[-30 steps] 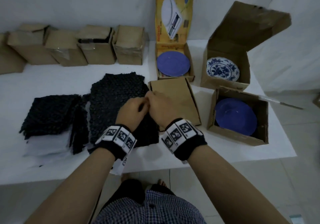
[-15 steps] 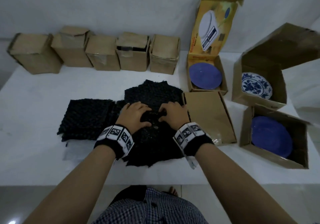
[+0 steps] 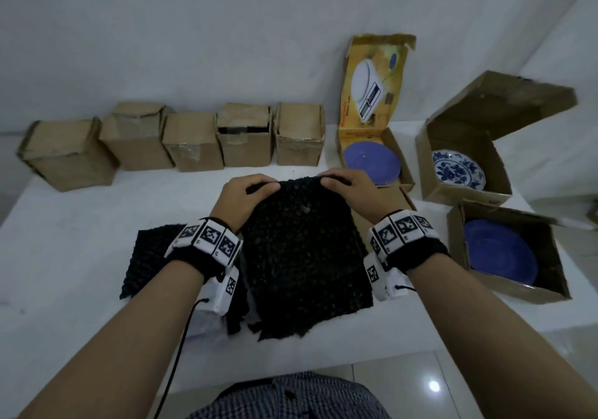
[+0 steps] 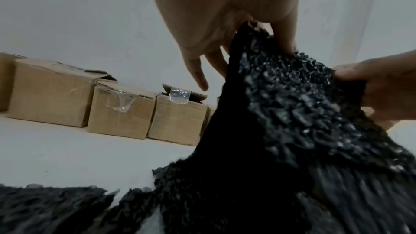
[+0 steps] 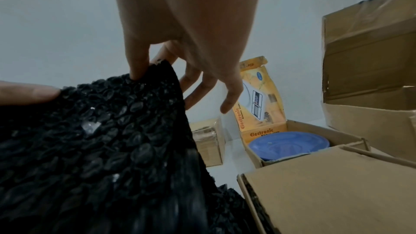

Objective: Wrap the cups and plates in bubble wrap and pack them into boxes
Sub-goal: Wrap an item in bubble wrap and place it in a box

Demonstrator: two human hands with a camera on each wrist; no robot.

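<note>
- A white wall (image 3: 194, 30) fills the top of the head view. It is plain, with a small dark mark in the upper left.
- A white table (image 3: 64, 273) runs across the middle of the frame and meets the wall at the back.
- A shiny pale tiled floor (image 3: 404, 383) shows along the bottom edge, below the table.
- A small bright spot of light (image 3: 434, 386) shines on the floor at the lower right.
- The room looks dim and bluish.

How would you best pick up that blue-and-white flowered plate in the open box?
Probably from above, since the brown cardboard box walls surround the blue-and-white flowered plate. It leans against the back wall, so its raised far rim looks easiest to pinch.
</note>
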